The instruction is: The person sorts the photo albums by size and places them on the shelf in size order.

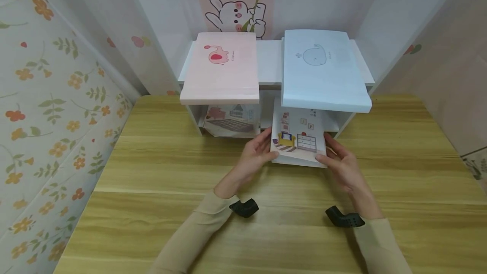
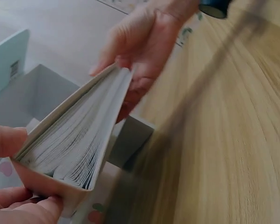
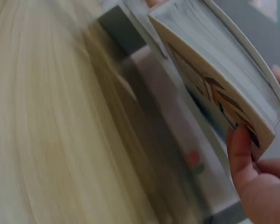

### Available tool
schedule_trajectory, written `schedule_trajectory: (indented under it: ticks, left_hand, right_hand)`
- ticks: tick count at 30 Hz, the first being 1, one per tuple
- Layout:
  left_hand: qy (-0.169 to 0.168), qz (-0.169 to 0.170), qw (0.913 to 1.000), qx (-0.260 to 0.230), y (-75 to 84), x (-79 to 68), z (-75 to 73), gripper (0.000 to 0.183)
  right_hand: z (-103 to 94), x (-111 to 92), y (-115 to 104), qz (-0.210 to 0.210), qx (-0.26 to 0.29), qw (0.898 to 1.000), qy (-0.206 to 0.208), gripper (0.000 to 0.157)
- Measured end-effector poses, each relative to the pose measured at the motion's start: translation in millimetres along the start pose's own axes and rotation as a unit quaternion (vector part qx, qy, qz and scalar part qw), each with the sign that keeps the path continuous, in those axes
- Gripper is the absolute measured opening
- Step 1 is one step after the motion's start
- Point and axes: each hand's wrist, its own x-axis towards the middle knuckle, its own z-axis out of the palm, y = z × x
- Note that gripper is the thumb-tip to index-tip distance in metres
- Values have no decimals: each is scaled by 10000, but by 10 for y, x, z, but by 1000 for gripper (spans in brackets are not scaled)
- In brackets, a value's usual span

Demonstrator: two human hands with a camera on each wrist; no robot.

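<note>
Both hands hold a thick photo album [image 1: 298, 132] with a room drawing on its pale cover. In the head view its far end lies under the overhang of a light-blue album [image 1: 323, 67], at the shelf's lower right compartment. My left hand [image 1: 255, 155] grips the left side, thumb on the cover; my right hand [image 1: 342, 164] grips the right side the same way. The left wrist view shows the album's edge with its many pages [image 2: 79, 126] fanned between the covers. In the right wrist view, right-hand fingers [image 3: 241, 151] press the patterned cover.
A white shelf unit [image 1: 270, 60] stands at the back of the wooden table [image 1: 171, 181]. On its top board a pink album [image 1: 224, 71] sticks out at the front, left of the blue one. Another illustrated album [image 1: 232, 124] lies in the lower left compartment. Flowered cloth [image 1: 49, 138] hangs at left.
</note>
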Motion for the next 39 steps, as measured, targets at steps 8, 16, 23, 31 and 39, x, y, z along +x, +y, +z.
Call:
schedule_trajectory:
  ticks: [8, 16, 23, 31, 39]
  left_hand:
    - [145, 379, 9975, 582, -81, 60, 36, 66]
    - [639, 999, 9871, 1072, -109, 118, 80, 56]
    - [1266, 921, 9785, 1345, -106, 187, 146, 48]
    - [1784, 906, 9605, 1933, -95, 268, 214, 41]
    - [2004, 819, 9511, 2204, -91, 330, 232, 34]
  right_hand:
    - [-157, 45, 44, -266, -707, 9948, -687, 87]
    - [-156, 97, 46, 52, -1833, 9830, 58, 77]
    - [-103, 139, 58, 108, -2290, 9707, 724, 66]
    - [-7, 176, 77, 122, -1966, 9638, 1797, 60]
    - [62, 201, 60, 50, -1761, 9633, 2025, 53]
